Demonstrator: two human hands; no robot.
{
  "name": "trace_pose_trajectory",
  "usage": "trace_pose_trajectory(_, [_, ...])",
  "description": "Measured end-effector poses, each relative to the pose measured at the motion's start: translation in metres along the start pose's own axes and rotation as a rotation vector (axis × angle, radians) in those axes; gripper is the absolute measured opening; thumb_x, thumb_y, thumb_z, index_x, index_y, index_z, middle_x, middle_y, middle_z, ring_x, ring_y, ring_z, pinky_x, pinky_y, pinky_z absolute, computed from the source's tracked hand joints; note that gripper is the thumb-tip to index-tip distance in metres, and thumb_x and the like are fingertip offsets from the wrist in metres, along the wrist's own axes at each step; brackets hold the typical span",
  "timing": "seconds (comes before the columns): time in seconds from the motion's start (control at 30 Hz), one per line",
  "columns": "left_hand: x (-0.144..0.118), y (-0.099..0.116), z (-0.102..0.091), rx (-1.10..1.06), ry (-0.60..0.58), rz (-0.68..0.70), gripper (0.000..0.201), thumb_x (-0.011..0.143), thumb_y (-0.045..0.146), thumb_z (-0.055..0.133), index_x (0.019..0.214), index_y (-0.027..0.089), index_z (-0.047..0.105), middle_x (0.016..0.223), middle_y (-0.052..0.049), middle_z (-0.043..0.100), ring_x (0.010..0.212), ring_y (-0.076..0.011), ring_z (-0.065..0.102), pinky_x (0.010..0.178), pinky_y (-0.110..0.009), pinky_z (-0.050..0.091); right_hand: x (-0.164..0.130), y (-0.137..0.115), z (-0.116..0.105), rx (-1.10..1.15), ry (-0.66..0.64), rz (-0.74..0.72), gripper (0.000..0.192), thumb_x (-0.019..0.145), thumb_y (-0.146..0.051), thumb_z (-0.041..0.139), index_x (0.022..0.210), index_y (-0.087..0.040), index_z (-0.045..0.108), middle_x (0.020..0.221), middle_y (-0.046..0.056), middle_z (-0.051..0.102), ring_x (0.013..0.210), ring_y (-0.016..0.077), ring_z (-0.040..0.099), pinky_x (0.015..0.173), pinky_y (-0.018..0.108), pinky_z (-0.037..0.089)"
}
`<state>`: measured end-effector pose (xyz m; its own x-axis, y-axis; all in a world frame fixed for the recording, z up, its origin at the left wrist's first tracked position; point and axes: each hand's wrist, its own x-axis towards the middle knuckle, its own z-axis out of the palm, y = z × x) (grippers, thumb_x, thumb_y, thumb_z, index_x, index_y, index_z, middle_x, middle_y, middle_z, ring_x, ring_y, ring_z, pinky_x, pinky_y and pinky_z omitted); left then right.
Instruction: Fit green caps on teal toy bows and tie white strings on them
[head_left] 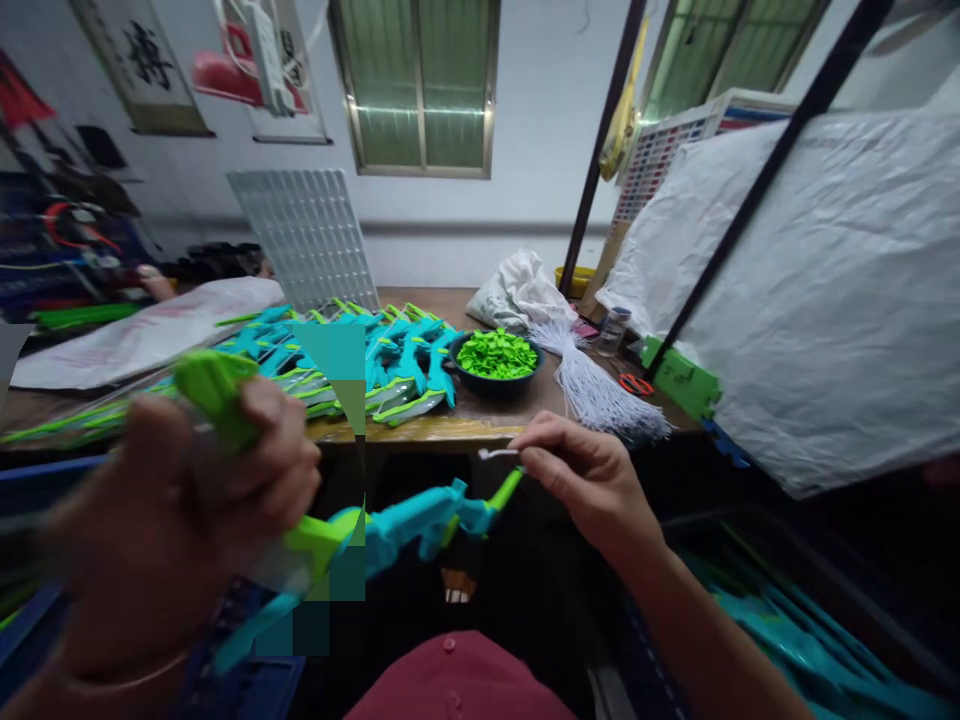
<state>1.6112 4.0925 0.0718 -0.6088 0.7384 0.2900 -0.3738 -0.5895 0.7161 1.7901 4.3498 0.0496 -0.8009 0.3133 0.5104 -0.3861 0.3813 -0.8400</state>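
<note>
Left hand (pixel 187 500) is clamped on the toy bow (pixel 390 530) at its green grip, held over the lap. Right hand (pixel 585 480) pinches a white string end (pixel 495 453) at the bow tip. Plastic looks light and stiff; the grip seems safest. Behind: table (pixel 450 428) with a bowl of green pieces (pixel 496 358).

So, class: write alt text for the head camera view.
A person's left hand grips a teal-and-green toy bow while the right hand pinches a white string at its tip. Behind, a table holds more bows and a bowl of green pieces.
</note>
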Motion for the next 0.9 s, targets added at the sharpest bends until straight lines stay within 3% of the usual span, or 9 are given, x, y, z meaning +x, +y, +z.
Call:
trace_pose_trajectory(0.07, [-0.005,-0.026,0.004,0.011,-0.106,-0.017,0.035,0.087,0.054,0.071,0.091,0.02,0.07,0.059,0.007,0.03,0.044,-0.0063,0.024,0.041,-0.018,0.037,0.0,-0.001,0.015,-0.044,-0.037,-0.029,0.009,0.096,-0.023,0.066,0.091,-0.02,0.073,0.08,-0.001,0.061,0.071,0.0084,0.054,0.063,0.02,0.04])
trace_pose_trajectory(0.13, [-0.009,-0.058,-0.005,-0.067,-0.123,-0.01,0.039,0.091,0.057,0.064,0.09,0.019,0.072,0.059,0.007,0.027,0.043,-0.0059,0.025,0.042,-0.017,0.038,0.001,0.004,0.03,-0.074,-0.101,-0.055,0.011,0.095,-0.022,0.065,0.088,-0.018,0.072,0.077,-0.001,0.06,0.067,0.0083,0.053,0.059,0.019,0.039])
trace_pose_trajectory(0.33, [-0.023,-0.139,-0.055,-0.156,0.16,-0.127,0.043,0.092,0.056,0.062,0.094,0.014,0.073,0.062,0.001,0.046,0.051,-0.0099,0.047,0.051,-0.023,0.048,0.001,0.056,0.073,-0.113,-0.192,-0.008,0.015,0.096,-0.018,0.062,0.084,-0.016,0.072,0.07,-0.002,0.057,0.06,0.0076,0.051,0.053,0.019,0.036])
trace_pose_trajectory(0.47, [-0.033,-0.174,-0.069,-0.256,0.379,-0.198,0.044,0.088,0.057,0.069,0.094,0.014,0.072,0.061,0.001,0.049,0.05,-0.009,0.047,0.05,-0.02,0.045,-0.008,0.08,0.095,-0.145,-0.199,-0.101,0.013,0.097,-0.012,0.06,0.094,-0.014,0.072,0.071,-0.002,0.057,0.06,0.0067,0.052,0.054,0.018,0.037])
trace_pose_trajectory(0.67, [-0.035,-0.191,-0.073,-0.41,0.512,-0.277,0.051,0.08,0.063,0.075,0.088,0.013,0.073,0.058,0.001,0.05,0.05,-0.0085,0.047,0.051,-0.018,0.044,-0.011,0.093,0.114,-0.283,-0.265,-0.135,0.018,0.098,-0.008,0.059,0.112,-0.013,0.068,0.079,0.001,0.065,0.066,0.0093,0.058,0.061,0.021,0.045])
trace_pose_trajectory(0.9, [-0.037,-0.194,-0.077,-0.47,0.506,-0.323,0.055,0.081,0.069,0.07,0.082,0.014,0.073,0.061,-0.001,0.052,0.055,-0.0112,0.046,0.055,-0.022,0.042,-0.002,0.099,0.123,-0.506,-0.272,-0.165,0.012,0.097,-0.009,0.059,0.088,-0.014,0.062,0.071,0.002,0.064,0.06,0.0105,0.055,0.058,0.026,0.041])
